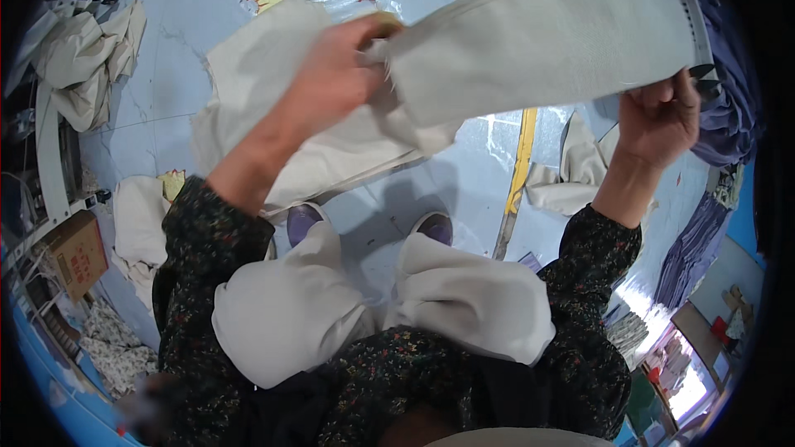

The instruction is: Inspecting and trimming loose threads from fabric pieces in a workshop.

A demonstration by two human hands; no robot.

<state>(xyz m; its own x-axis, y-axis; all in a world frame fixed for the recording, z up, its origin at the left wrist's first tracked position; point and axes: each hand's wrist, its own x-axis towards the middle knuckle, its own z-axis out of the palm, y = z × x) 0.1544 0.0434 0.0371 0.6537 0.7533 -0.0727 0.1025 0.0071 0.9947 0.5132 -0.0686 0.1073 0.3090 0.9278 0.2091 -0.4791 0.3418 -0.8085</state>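
White-trousered knees point(389, 298) sit nearest, above the pale floor point(166, 116). Both hands hold up a cream cloth point(538, 41): left hand point(331, 83) fingers closed on its left end, right hand point(658, 120) fingers pinching its right edge. More cream cloth pieces point(83, 58) lie at the floor's left edge.

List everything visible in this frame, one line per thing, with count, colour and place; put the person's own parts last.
towel: one, off-white, held up between both hands at top
cloth under it: one, off-white, hanging behind the left hand
cloth heap: one, cream, upper left on the floor
cloth pieces: a few, cream, on the floor at right
purple fabric: a stack, purple, right edge
cardboard box: one, brown, left edge
yellow line: one, yellow, on the floor right of centre
floor: pale grey-blue, glossy
shoes: two, purple, centre
knees: two, in white trousers, lower centre
left hand: grips the towel's left end
right hand: pinches the towel's right edge
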